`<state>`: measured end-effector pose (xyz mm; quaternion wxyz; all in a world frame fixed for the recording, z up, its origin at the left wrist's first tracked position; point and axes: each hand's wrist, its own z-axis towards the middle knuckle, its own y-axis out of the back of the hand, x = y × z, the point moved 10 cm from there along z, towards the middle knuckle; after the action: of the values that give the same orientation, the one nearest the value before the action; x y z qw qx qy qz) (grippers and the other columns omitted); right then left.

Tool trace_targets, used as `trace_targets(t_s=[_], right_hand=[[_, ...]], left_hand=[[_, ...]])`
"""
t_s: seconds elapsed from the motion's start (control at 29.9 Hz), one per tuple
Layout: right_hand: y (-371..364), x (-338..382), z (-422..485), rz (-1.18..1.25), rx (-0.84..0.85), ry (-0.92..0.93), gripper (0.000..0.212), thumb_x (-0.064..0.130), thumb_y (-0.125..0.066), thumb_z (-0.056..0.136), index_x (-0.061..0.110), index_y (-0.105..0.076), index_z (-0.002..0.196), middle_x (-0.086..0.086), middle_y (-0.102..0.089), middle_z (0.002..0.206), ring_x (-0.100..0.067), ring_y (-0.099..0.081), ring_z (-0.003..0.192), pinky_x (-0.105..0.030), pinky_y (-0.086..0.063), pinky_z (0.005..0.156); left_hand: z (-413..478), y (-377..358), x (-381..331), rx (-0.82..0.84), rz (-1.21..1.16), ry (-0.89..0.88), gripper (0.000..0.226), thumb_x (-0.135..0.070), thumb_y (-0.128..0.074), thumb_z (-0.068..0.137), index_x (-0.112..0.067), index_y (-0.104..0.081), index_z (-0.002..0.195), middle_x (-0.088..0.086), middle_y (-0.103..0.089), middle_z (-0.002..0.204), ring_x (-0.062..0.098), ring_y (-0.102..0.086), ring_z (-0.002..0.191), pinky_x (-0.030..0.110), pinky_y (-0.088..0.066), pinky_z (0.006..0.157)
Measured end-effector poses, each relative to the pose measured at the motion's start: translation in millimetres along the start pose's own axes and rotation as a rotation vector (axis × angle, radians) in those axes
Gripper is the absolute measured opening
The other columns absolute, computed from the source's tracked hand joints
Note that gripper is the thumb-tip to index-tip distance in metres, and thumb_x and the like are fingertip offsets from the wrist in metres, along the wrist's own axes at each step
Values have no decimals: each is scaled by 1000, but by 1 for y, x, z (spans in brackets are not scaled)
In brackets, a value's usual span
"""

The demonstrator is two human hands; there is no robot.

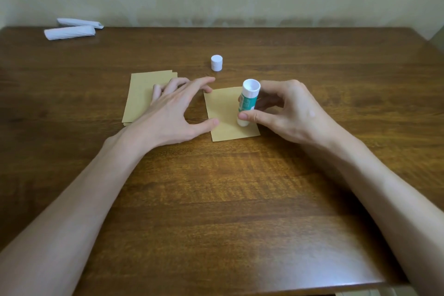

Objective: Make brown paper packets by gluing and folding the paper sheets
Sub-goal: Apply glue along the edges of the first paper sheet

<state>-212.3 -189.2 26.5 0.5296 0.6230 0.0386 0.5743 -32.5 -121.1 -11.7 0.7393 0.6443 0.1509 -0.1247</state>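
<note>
The wooden tabletop [228, 199] carries everything, and no finished brown packet shows anywhere on it. By that, the work looks to be near its start.

Left of centre lies a stack of brown sheets [140, 96], flat and unfolded, its edges slightly fanned. Those sheets all appear to be waiting their turn.

The left hand [173, 113] reaches across the stack's right side with its fingers spread and straight, grasping nothing. Its thumb tip presses on the left edge of the single brown sheet [223, 106], and its forefinger tip sits at that sheet's far left corner, pinning it down. The right hand [288, 113] is curled around the glue stick [248, 101], pinching it low on the barrel between thumb and fingers.

The single brown sheet is the piece in hand. It lies flat on the tabletop just right of the stack and apart from it, with no crease or fold visible. The gluing step seems to be under way on it. Every fold is left to make.

At the far left edge lie two white folded bundles [72, 31], well apart from the work. What they are I cannot tell.

The glue stick stands nearly upright, tilted a little, with its lower end on the right part of the sheet. Whether any glue is laid I cannot see, as the paper shows no sheen or streak.

The white cap [216, 62] stands alone beyond the sheet, off the stick. It would need to go back on once the gluing is finished.
</note>
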Motion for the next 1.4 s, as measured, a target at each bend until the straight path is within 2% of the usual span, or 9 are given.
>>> trace_targets(t_s=[0.43, 0.8, 0.87, 1.04, 1.17, 1.27, 1.4], right_hand=[[-1, 5, -7, 100, 158, 23, 33, 34, -85, 85, 16, -78, 112, 2, -80, 107, -12, -76, 99, -36, -61, 94], [0, 6, -13, 145, 238, 24, 30, 25, -87, 85, 16, -78, 112, 6, -81, 107, -13, -77, 101, -37, -61, 95], [4, 7, -14, 160, 202, 28, 29, 25, -85, 86, 15, -78, 112, 4, -81, 108, -12, -77, 100, -32, -61, 95], [32, 2, -10, 245, -86, -4, 29, 27, -77, 93, 11, -74, 117, 5, -78, 113, -8, -75, 106, -25, -59, 93], [21, 2, -9, 194, -28, -9, 28, 25, -77, 94, 13, -73, 120, 12, -75, 117, -3, -72, 110, -19, -57, 95], [9, -2, -8, 116, 17, -1, 27, 24, -78, 96, 14, -74, 120, 9, -75, 120, -6, -72, 110, -28, -58, 99], [4, -5, -6, 37, 37, -6, 28, 31, -82, 92, 16, -76, 115, 8, -78, 111, -8, -73, 102, -35, -59, 97]], left_hand=[[-1, 0, -1, -8, -13, -6, 79, -66, -63, 89, -47, -24, 156, -33, -42, 145, 4, -24, 143, 33, -17, 107], [0, -1, 0, 5, -18, -3, 80, -65, -65, 90, -48, -24, 156, -32, -41, 146, 4, -22, 145, 31, -15, 106], [0, -1, 0, 14, -21, -3, 80, -65, -64, 90, -48, -23, 156, -33, -40, 146, 3, -21, 144, 31, -14, 106], [0, -1, -1, 8, -19, -16, 80, -64, -64, 91, -47, -23, 157, -31, -41, 147, 4, -22, 145, 32, -15, 107], [0, 0, -1, 1, -24, -21, 80, -63, -65, 91, -47, -23, 157, -31, -42, 147, 4, -23, 145, 31, -15, 107], [0, -1, -1, 12, -31, -13, 79, -64, -65, 91, -48, -23, 157, -32, -42, 146, 4, -22, 145, 31, -14, 107], [0, -1, 0, 10, -16, -7, 80, -66, -63, 90, -49, -23, 157, -34, -41, 146, 2, -21, 144, 30, -14, 107]])
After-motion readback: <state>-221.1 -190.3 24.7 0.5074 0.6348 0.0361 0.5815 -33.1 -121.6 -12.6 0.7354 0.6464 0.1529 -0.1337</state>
